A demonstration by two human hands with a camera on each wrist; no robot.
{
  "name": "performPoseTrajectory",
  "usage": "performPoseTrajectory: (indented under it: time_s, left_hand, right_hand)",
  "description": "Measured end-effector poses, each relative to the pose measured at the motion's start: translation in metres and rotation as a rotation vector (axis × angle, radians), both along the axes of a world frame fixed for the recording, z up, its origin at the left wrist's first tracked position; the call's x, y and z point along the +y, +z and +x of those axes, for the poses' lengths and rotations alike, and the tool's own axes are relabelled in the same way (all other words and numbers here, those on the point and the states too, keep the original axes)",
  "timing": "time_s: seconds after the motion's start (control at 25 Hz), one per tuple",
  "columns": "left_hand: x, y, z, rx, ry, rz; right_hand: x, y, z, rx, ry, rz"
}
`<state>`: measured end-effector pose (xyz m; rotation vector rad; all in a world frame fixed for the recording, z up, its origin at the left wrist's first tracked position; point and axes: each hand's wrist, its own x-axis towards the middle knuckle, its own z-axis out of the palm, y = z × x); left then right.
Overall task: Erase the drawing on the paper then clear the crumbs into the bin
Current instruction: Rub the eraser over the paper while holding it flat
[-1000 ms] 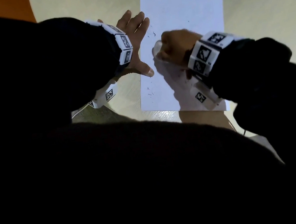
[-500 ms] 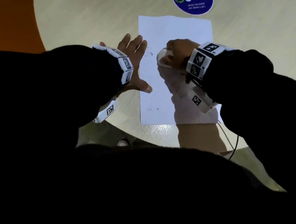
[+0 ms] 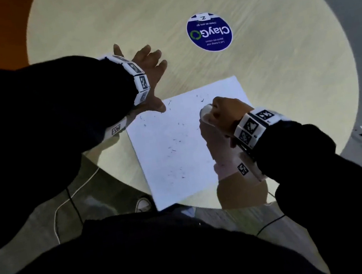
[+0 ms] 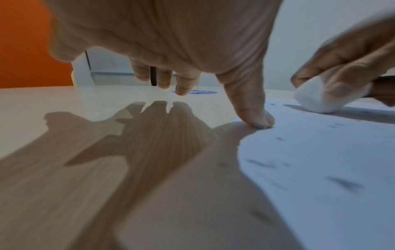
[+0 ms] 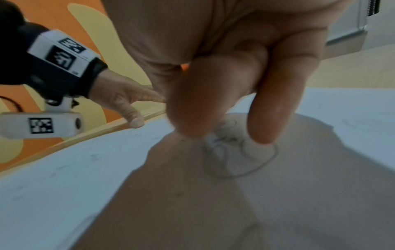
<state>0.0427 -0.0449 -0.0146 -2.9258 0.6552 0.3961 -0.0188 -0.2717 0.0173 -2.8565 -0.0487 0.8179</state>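
Thumb of the spread left hand [image 3: 149, 75] pins the near-left corner of the white sheet of paper [image 3: 177, 151], the other fingers straight above the pale round wooden table [image 3: 287, 97]. Dark eraser crumbs [image 3: 173, 148] lie scattered across the sheet between the hands. To their right, the right hand [image 3: 224, 116] grips a white block eraser [image 4: 314, 98] on the faint pencil drawing [image 5: 239, 162] (partly rubbed, I judge), so it is nearer; no bin shows, only an orange wall behind.

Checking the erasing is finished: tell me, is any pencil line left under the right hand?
Yes, the right wrist view shows curved pencil lines around the eraser.
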Motion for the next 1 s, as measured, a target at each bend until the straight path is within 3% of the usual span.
performPoseTrajectory:
  time_s: [0.16,0.32,0.48,0.6,0.8,1.0]
  left_hand:
    - [-0.016,0.012,0.003,-0.016,0.070,0.036]
    - [-0.048,0.011,-0.018,-0.009,-0.022,-0.150]
    - [-0.075,-0.002,-0.056,0.082,-0.041,-0.152]
    - [-0.085,-0.002,-0.058,0.108,0.034,-0.134]
    - [-0.099,-0.005,-0.057,0.069,0.133,-0.130]
    - [-0.098,-0.007,-0.055,0.182,0.203,-0.132]
  right_hand:
    - [0.001,-0.011,-0.012,-0.057,-0.008,0.075]
    - [-0.003,-0.016,-0.005,-0.063,-0.024,0.142]
    - [-0.020,-0.014,0.008,-0.099,-0.078,0.269]
    - [-0.040,-0.014,0.029,-0.187,-0.145,0.188]
    - [-0.045,-0.015,0.034,-0.147,-0.004,0.090]
    - [-0.029,-0.008,0.056,-0.166,0.116,0.119]
